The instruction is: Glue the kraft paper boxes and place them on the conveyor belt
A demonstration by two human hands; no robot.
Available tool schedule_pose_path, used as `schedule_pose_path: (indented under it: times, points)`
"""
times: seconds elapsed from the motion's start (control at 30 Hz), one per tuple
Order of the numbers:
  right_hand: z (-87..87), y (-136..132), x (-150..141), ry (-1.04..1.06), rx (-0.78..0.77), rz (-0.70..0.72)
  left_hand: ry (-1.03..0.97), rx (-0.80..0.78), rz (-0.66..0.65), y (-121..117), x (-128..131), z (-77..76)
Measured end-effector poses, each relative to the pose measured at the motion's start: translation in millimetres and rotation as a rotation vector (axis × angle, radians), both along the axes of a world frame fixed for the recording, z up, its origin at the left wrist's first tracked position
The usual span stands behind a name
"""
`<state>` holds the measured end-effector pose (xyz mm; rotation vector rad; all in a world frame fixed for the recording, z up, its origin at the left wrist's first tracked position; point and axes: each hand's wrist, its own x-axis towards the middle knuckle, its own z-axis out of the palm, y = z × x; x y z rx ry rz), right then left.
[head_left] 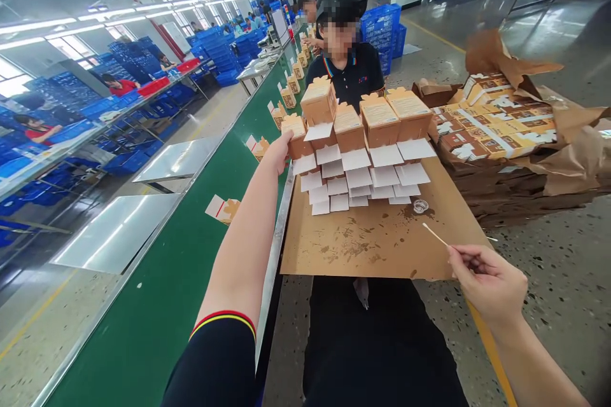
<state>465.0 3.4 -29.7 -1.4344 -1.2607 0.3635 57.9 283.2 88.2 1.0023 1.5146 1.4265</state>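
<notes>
My right hand [489, 283] pinches a thin cotton swab [434, 234], its white tip pointing up and left over the front of a brown cardboard sheet [382, 248]. My left hand [280, 151] reaches forward and is closed on a small brown carton [296, 140] at the left end of a stack; some fingers are hidden behind it. Other cartons [379, 124] stand in rows beside it, with white flaps [351, 162] sticking out towards me. Near the swab, a small clear round dish [420, 206] sits among dark wet spots on the sheet.
A green conveyor belt [157, 292] runs along my left, carrying several cartons [287, 96]. A co-worker [346, 70] sits beyond the stack. At right, flat printed cartons [496, 117] lie in torn brown paper [577, 159]. Blue crates [382, 28] stand behind.
</notes>
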Motion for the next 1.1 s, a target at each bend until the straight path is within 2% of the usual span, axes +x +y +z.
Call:
schedule_pose_path:
  times: [0.07,0.1,0.2,0.27,0.3,0.37,0.47,0.53,0.6,0.67,0.83,0.93,1.0,1.1]
  points:
    - [2.7,0.1,3.0,-0.006,0.007,-0.014,-0.035,-0.088,0.041,-8.1,0.3,8.0]
    - [3.6,0.6,5.3,-0.015,0.009,-0.022,-0.059,-0.078,0.073,-16.8,-2.9,12.5]
    - [4.9,6.9,14.5,-0.078,0.002,-0.048,-0.136,0.132,0.117,-62.6,-18.9,19.7]
    - [5.2,17.1,21.2,-0.146,-0.032,-0.059,-0.189,0.272,0.063,-106.6,-26.6,11.5]
    - [5.6,24.2,24.3,-0.185,-0.063,-0.058,-0.212,0.318,0.028,-130.6,-27.8,2.2]
    - [6.7,41.7,29.5,-0.273,-0.158,-0.030,-0.253,0.330,-0.015,-178.4,-24.7,-26.3]
    - [9.3,70.3,33.9,-0.387,-0.313,0.051,-0.338,0.139,-0.028,-237.5,-12.3,-82.5]
    - [10.7,87.0,33.3,-0.465,-0.388,0.095,-0.353,0.023,-0.044,-262.4,-3.5,-117.3]
    - [11.6,100.4,30.3,-0.542,-0.447,0.123,-0.331,-0.025,-0.047,-275.2,3.3,-142.5]
    - [12.4,110.3,27.3,-0.604,-0.501,0.134,-0.309,-0.038,-0.019,-278.5,7.5,-157.3]
    - [17.3,114.9,34.1,-0.648,-0.539,0.148,-0.272,-0.037,0.000,-268.4,14.0,-169.8]
    - [17.0,96.4,35.8,-0.561,-0.465,0.098,-0.256,-0.005,0.058,-261.0,19.8,-173.3]
    - [10.8,75.5,21.9,-0.455,-0.390,0.124,-0.241,-0.015,0.069,-258.1,23.3,-173.9]
    - [-8.8,40.3,-26.0,-0.259,-0.298,0.365,-0.230,-0.048,0.057,-257.2,26.0,-171.4]
